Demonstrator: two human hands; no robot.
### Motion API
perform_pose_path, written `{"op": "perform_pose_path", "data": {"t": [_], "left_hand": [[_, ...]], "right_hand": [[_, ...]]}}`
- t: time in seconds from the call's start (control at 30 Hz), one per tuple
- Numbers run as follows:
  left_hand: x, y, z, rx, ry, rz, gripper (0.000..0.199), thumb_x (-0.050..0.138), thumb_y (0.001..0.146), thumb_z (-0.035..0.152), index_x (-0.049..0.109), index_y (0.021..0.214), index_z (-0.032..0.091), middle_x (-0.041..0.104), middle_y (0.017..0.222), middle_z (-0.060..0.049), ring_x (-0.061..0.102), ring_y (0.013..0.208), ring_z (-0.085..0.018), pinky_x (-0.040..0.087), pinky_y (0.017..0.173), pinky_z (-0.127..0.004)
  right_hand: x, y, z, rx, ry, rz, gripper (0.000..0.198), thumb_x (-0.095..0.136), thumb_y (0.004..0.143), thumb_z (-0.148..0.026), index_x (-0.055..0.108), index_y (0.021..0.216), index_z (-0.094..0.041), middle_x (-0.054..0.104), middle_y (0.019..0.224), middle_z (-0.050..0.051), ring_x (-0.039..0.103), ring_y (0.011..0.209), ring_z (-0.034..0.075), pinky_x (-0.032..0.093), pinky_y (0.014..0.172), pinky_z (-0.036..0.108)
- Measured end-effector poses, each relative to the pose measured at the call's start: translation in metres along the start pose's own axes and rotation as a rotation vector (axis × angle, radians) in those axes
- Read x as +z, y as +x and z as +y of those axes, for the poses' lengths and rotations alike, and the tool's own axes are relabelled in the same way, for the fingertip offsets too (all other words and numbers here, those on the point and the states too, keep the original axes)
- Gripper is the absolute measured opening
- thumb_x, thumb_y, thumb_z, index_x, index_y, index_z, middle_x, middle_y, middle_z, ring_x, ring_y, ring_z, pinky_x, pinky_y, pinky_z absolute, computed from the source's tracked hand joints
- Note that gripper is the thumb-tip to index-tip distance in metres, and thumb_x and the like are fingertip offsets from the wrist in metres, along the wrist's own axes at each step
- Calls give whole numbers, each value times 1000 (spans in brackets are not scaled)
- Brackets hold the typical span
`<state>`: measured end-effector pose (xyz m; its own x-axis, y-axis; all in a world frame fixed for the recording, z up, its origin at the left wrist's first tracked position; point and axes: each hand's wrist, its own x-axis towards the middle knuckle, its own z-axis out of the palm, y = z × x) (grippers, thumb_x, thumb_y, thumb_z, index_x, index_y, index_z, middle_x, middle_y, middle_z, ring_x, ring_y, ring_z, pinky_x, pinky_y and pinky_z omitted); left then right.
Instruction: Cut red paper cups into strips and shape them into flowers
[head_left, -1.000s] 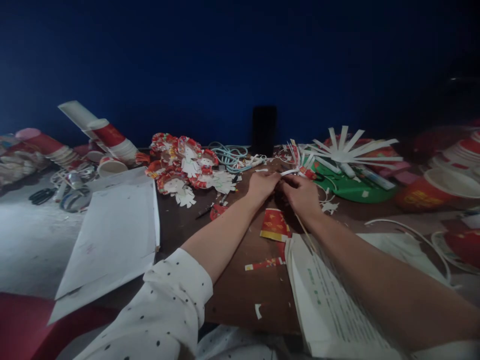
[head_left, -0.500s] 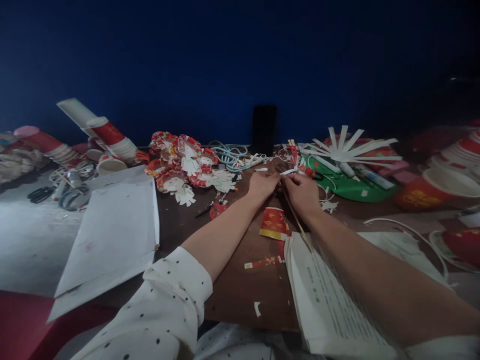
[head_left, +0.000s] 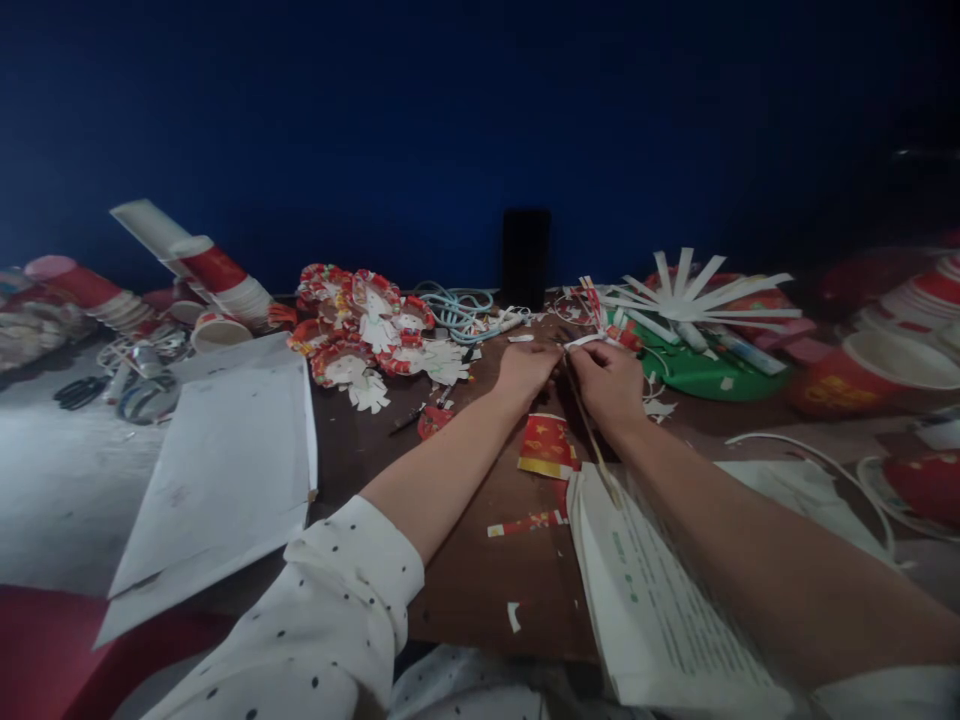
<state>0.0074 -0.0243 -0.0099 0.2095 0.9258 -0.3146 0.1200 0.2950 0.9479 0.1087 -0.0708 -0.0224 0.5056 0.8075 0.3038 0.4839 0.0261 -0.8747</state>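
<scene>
In the head view my left hand (head_left: 529, 370) and my right hand (head_left: 611, 382) meet over the table, fingers closed in a pinch and tips nearly touching. A thin wooden stick (head_left: 592, 440) slants from between the fingertips down toward me, over a stack of printed paper (head_left: 622, 580). Its upper end is at my left fingertips, partly hidden. A narrow white paper strip (head_left: 582, 341) shows at my right thumb and fingers. Just below the hands lies a red and gold piece of paper cup (head_left: 547, 446).
Cut red-and-white paper figures (head_left: 367, 330) lie left of my hands, near a light blue cord (head_left: 461, 312). A fringed white paper piece (head_left: 686, 295) sits above a green sheet (head_left: 712, 372). Paper cups (head_left: 225, 275) stand at both sides. A white board (head_left: 232, 450) lies left.
My right hand has shifted slightly right, and a little more of the white strip shows. The stick's lower end has moved slightly left. My left hand stays almost still.
</scene>
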Motion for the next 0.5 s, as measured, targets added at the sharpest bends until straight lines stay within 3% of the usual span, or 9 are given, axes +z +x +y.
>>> {"op": "perform_pose_path", "data": {"t": [0.5], "left_hand": [[3,-4,5,-46,-71,52,16,63,82,18,61,67,17,52,56,3,48,50,-8,38,53,-21]], "right_hand": [[2,-3,1,47,45,-18,29,59,79,-39,75,76,-15,66,67,1,58,66,17,45,65,28]]}}
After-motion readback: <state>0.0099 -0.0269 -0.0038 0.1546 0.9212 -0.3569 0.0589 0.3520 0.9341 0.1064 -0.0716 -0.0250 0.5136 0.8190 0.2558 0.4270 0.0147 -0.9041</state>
